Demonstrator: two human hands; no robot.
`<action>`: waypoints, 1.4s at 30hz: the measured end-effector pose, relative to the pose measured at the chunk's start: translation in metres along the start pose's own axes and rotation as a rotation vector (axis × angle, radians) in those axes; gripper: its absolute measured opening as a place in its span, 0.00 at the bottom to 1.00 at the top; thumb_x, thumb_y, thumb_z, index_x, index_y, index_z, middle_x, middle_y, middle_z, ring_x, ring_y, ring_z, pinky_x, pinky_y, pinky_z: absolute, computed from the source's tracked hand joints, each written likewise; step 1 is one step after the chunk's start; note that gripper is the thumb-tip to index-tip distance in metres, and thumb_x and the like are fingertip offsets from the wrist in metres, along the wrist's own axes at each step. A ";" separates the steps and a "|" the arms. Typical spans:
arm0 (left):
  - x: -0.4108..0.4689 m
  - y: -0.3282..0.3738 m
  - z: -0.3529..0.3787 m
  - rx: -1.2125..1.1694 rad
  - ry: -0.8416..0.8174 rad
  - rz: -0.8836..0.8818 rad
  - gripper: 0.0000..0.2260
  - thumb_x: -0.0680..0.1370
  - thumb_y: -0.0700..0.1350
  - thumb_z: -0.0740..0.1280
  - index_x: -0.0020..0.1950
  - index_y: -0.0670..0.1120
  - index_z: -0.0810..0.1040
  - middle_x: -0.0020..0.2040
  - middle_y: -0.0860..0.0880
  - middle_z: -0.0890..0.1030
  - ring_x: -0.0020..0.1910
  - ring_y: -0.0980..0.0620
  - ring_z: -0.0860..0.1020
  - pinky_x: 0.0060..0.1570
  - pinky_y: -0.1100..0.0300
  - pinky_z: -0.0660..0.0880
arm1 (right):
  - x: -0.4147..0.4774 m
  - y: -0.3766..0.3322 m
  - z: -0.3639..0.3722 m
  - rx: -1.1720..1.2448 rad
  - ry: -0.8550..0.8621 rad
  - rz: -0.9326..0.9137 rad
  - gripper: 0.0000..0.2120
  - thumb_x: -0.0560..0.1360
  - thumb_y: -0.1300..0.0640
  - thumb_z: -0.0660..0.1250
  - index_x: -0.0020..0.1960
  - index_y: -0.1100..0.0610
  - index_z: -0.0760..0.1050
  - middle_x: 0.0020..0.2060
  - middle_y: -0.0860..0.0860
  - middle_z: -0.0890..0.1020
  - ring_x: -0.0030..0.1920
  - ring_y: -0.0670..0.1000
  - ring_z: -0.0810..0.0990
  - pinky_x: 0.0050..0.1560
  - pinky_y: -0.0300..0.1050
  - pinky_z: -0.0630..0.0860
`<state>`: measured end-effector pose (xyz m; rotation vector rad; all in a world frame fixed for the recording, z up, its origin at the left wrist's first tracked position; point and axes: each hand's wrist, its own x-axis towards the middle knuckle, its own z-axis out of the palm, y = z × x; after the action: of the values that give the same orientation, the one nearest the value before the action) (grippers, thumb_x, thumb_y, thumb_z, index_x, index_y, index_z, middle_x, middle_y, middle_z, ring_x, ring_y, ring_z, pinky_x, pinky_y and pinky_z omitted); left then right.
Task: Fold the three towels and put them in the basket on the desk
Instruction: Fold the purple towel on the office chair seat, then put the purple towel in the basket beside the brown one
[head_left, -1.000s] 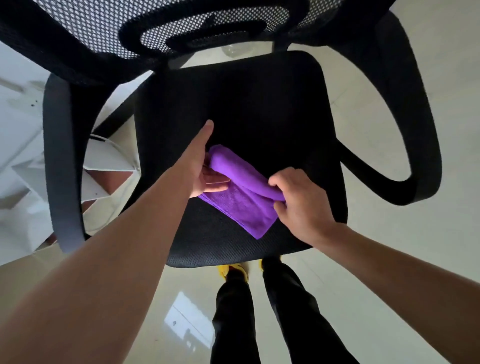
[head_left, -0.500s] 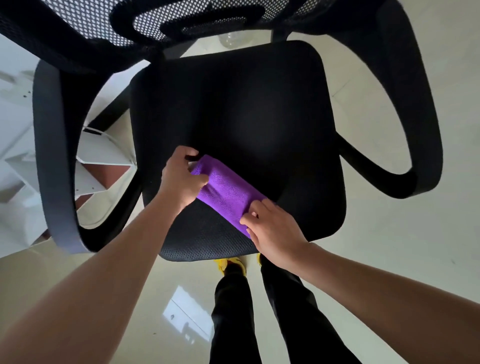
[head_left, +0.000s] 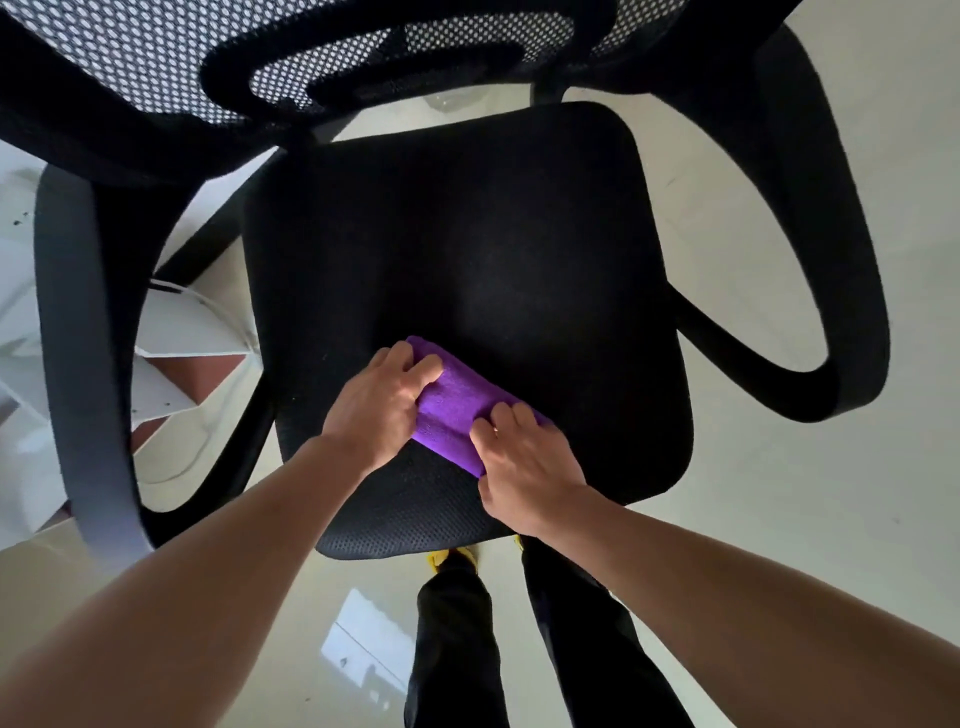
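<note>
A purple towel (head_left: 457, 410), folded into a small thick strip, lies on the front part of a black office chair seat (head_left: 467, 249). My left hand (head_left: 379, 405) rests on its far left end with the fingers curled over the fold. At the near right end my right hand (head_left: 524, 467) presses down, fingers on top of the cloth. Both hands cover the ends, so only the middle of the towel shows. No basket, desk or other towels are in view.
The chair's mesh backrest (head_left: 156, 67) fills the top, with a grey armrest (head_left: 78, 338) at left and a black armrest (head_left: 831, 260) at right. White furniture (head_left: 176, 364) stands at left behind the chair. My legs (head_left: 457, 649) stand on the pale floor below the seat.
The towel has been folded over into a narrower strip. My left hand went from flat and extended to curled on the towel's left end; my right hand slid onto the right end.
</note>
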<state>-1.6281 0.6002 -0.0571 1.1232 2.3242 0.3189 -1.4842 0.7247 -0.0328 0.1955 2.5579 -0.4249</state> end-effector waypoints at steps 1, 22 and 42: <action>0.001 -0.002 0.001 -0.006 -0.010 0.002 0.17 0.69 0.29 0.61 0.54 0.45 0.73 0.46 0.47 0.70 0.46 0.46 0.72 0.33 0.54 0.72 | 0.003 -0.001 0.002 -0.005 -0.009 0.012 0.17 0.61 0.54 0.72 0.47 0.58 0.73 0.40 0.56 0.75 0.40 0.57 0.75 0.34 0.51 0.78; -0.039 0.017 -0.065 0.474 -0.353 0.282 0.17 0.72 0.48 0.69 0.60 0.52 0.73 0.57 0.49 0.71 0.58 0.48 0.71 0.58 0.54 0.68 | -0.071 -0.027 -0.007 0.363 0.078 0.436 0.23 0.70 0.50 0.72 0.63 0.51 0.71 0.57 0.50 0.72 0.58 0.51 0.72 0.47 0.43 0.74; -0.026 0.406 -0.118 0.050 -0.498 0.339 0.12 0.64 0.36 0.67 0.45 0.48 0.74 0.37 0.49 0.80 0.37 0.49 0.80 0.39 0.51 0.79 | -0.395 0.145 -0.102 0.822 0.481 0.815 0.16 0.71 0.49 0.72 0.57 0.49 0.75 0.46 0.47 0.84 0.47 0.52 0.81 0.49 0.43 0.74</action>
<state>-1.4153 0.8364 0.2231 1.4349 1.7169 0.0849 -1.1674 0.8739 0.2207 1.7160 2.2724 -1.1490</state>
